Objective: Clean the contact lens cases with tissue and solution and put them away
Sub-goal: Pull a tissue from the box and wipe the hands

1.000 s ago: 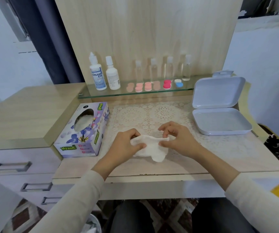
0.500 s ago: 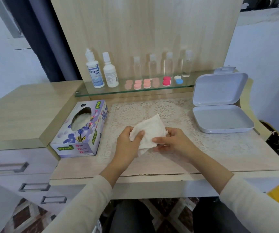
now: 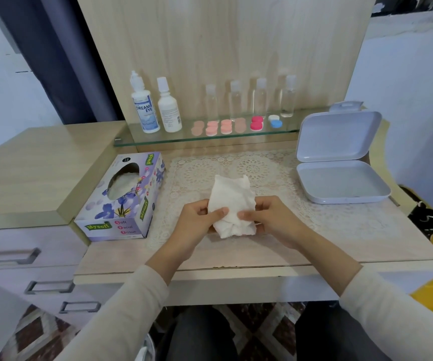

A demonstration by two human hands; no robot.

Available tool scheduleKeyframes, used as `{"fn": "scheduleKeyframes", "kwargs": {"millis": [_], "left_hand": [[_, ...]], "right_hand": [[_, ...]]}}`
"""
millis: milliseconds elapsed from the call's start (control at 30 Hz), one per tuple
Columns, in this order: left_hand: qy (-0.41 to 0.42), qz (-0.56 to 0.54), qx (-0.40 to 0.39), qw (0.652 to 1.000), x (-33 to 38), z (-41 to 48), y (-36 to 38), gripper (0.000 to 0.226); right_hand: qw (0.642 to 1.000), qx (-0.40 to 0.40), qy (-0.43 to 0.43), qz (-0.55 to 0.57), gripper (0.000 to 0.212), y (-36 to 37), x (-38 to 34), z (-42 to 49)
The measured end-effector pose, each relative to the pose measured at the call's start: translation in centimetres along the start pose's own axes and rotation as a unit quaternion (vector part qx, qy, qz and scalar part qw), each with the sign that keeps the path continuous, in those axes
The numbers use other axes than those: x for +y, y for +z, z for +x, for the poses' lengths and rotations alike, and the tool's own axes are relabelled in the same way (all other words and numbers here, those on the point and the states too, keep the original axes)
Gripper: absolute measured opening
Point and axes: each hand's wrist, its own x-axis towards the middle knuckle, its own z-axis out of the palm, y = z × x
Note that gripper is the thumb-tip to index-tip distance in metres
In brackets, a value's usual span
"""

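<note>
Your desk (image 3: 366, 246) carries a lace mat (image 3: 275, 173) across its middle. At the right edge an open white box (image 3: 345, 200) sits with its lid propped up, and at the left edge lies a tissue box (image 3: 121, 201). A glass shelf (image 3: 158, 143) runs along the back edge.

Your left hand (image 3: 197, 222) and right hand (image 3: 275, 220) meet over the front of the mat. Each is curled round the lower half of a folded white tissue (image 3: 232, 199), with the thumbs pinching it on top. Its upper half stands free above your fingers, towards the shelf. Something may be wrapped inside, but the folds hide it.

On the shelf, two white solution bottles (image 3: 169, 110) stand at the left and four clear bottles (image 3: 259, 100) to their right. The lens cases (image 3: 226, 126) lie in a row before those, well apart from your hands.
</note>
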Motion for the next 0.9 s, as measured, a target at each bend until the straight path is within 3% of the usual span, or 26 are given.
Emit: {"fn": "scheduleKeyframes", "kwargs": {"millis": [200, 367, 500, 600, 733, 833, 900], "left_hand": [[0.034, -0.002, -0.002, 0.999, -0.3, -0.1, -0.8, 0.012], [0.070, 0.024, -0.021, 0.997, 0.0, -0.5, -1.0, 0.030], [0.035, -0.018, -0.024, 0.999, -0.1, -0.5, -0.9, 0.027], [0.056, 0.006, -0.022, 0.998, -0.3, -0.4, -0.7, 0.010], [0.091, 0.022, -0.037, 0.995, -0.4, -0.4, -0.2, 0.023], [0.111, 0.038, -0.036, 0.992, -0.3, -0.2, 0.0, 0.033], [0.135, 0.102, -0.009, 0.986, -0.4, 0.2, -0.8, 0.032]], "right_hand": [[0.999, -0.019, -0.007, 0.040, 0.020, -0.7, 0.1, -0.4], [0.997, -0.029, -0.015, 0.073, 0.048, -1.1, 0.5, -0.4], [0.999, -0.019, -0.028, 0.033, 0.036, -1.2, 0.3, -0.4], [0.998, 0.007, -0.042, 0.042, 0.007, -1.0, 0.2, -0.3], [0.999, 0.018, 0.004, 0.028, 0.037, -0.4, 0.2, -0.2], [0.998, 0.021, 0.020, 0.055, 0.016, 0.0, 0.1, -0.5], [0.997, 0.076, -0.027, -0.013, 0.014, -0.6, -0.1, -0.3]]}}
